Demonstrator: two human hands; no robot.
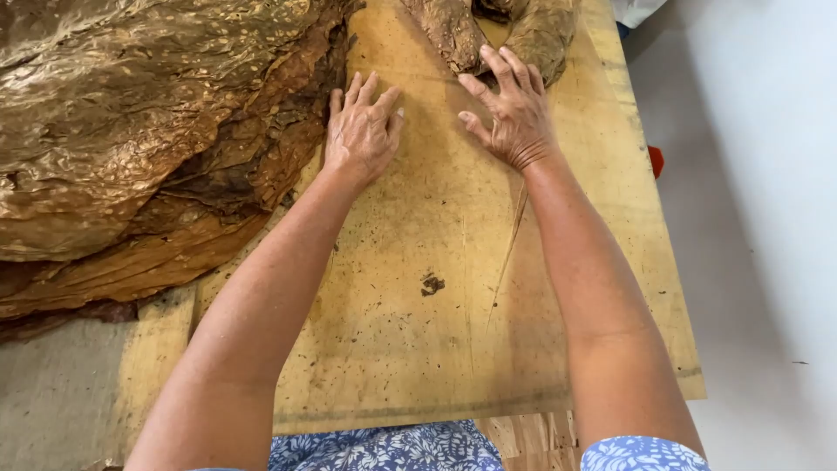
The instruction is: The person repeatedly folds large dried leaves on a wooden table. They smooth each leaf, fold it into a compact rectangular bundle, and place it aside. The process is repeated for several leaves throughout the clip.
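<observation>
We are looking down at two bare hands pressing flat on a wide, thin, tan leaf [436, 288] that is lying spread over a wooden worktop [649, 262]. The left hand [362, 131] is resting palm down near the far part of the leaf, fingers stretched and slightly fanned, gripping nothing; its outer edge is sitting just beside the heap of leaves on that side. The right hand [513, 109] is lying palm down a little farther out, fingers splayed and likewise clasping nothing, its fingertips reaching up to two darker rolled bundles of leaf [488, 30] at the far edge of the worktop; we cannot tell whether they are touching them. Between the forearms the leaf is showing a pale central rib [508, 253] running away from us toward the right wrist, and a small dark scrap [432, 283] is sitting on the leaf near its middle. To the left, a large stack of brown, glossy, wrinkled leaves [131, 131] is covering that side of the worktop and overlapping the spread leaf's edge. At the bottom of the view we are seeing blue floral cloth [392, 449] on the person's body and right sleeve. A pale floor [758, 218] is lying to the right of the worktop.
</observation>
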